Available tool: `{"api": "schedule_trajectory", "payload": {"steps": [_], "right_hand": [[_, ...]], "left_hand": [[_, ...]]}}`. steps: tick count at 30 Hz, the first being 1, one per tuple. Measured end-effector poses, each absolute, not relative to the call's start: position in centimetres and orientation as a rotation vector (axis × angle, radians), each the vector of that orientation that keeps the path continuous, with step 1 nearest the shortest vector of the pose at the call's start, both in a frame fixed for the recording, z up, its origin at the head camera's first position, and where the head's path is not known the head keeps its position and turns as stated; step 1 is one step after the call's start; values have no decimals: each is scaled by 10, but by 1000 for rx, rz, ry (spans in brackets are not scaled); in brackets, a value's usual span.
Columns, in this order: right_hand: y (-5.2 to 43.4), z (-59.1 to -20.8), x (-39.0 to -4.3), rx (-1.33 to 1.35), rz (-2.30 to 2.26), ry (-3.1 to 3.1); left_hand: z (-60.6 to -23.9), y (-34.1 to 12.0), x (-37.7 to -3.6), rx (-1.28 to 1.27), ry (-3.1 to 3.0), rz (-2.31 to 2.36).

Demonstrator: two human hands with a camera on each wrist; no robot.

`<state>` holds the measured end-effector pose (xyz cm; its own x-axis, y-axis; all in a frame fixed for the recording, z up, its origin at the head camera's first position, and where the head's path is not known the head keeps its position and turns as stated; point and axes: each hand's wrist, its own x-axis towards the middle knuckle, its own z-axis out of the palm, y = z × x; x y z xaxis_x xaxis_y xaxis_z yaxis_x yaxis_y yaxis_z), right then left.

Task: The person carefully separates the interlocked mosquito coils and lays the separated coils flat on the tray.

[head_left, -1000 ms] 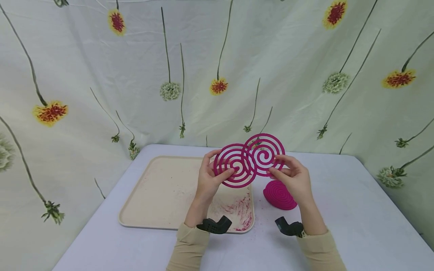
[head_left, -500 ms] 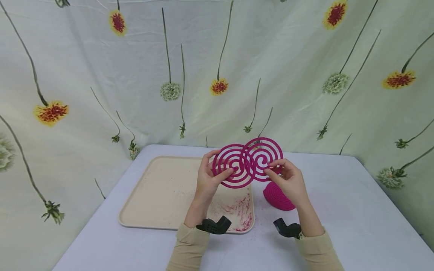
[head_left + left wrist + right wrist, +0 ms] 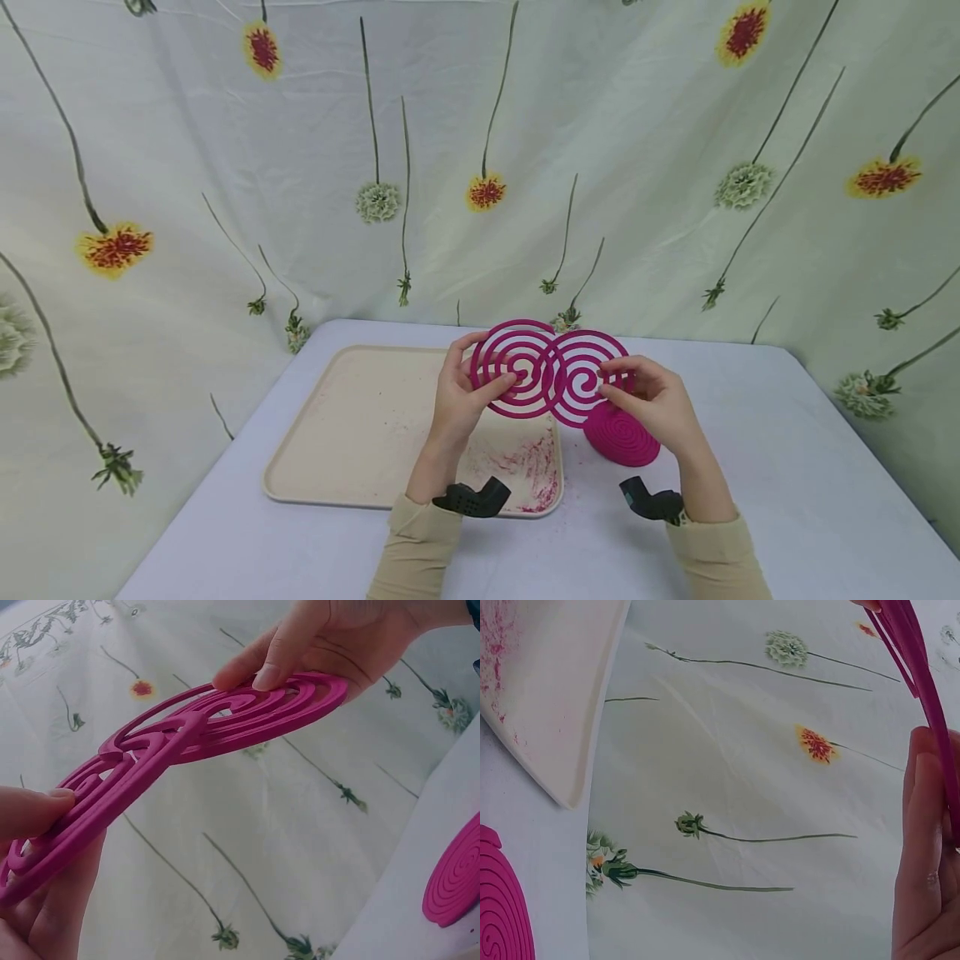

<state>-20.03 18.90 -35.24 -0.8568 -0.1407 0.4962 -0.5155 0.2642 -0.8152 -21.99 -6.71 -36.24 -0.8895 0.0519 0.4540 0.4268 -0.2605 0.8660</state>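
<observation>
Two magenta spiral mosquito coils are held up in front of me, interlocked where their rings overlap. My left hand pinches the left coil between thumb and fingers. On the other side, my right hand grips the outer part of the right coil, thumb in front. The left wrist view shows the left coil tilted and threaded with the right coil. Below the right hand lies a stack of coils on the table, its top edge partly covered.
A beige tray lies to the left, with magenta crumbs and smears at its near right corner. Both stand on a white-covered table. Behind it hangs a flower-print cloth. Each wrist wears a black camera mount.
The right coil has come down from above the left one to nearly beside it. My right hand shifted left, then back right. The left hand and its coil have stayed nearly still.
</observation>
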Motion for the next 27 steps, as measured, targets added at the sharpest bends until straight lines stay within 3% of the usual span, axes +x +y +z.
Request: {"api": "schedule_trajectory", "payload": {"steps": [27], "right_hand": [[189,-348,-201,390,1717,-1852]], "left_hand": [[-363,-81,-225,-455,-1642,-2247]]}}
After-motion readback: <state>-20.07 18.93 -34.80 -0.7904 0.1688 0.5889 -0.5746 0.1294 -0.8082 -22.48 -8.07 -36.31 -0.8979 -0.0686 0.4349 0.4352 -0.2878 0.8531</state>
